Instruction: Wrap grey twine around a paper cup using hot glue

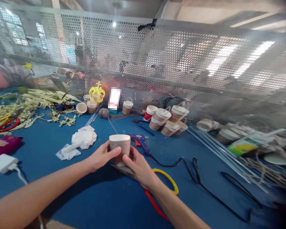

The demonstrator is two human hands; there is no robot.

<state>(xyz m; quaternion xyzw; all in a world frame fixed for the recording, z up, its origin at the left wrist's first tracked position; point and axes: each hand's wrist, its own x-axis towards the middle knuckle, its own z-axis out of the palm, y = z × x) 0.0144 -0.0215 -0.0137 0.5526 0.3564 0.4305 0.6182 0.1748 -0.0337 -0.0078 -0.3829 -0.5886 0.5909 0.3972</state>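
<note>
A small paper cup [119, 144] with a brown wrapped body and a white rim stands upright on the blue table, near the front middle. My left hand [100, 157] grips its left side with thumb and fingers closed on it. My right hand [138, 167] holds its right side and base, fingers curled. A thin string runs from the cup's rim back to a ball of twine [104, 113]. Scissors with a yellow and red handle [166, 186] lie under my right wrist.
A blue glue gun [140, 141] with a black cord lies just behind the cup. Finished cups [168, 119] are piled at the back middle. White crumpled cloth [82, 140] lies left, straw strips [28, 105] far left, thin rods [219, 148] right. A perforated metal screen [181, 63] closes the back.
</note>
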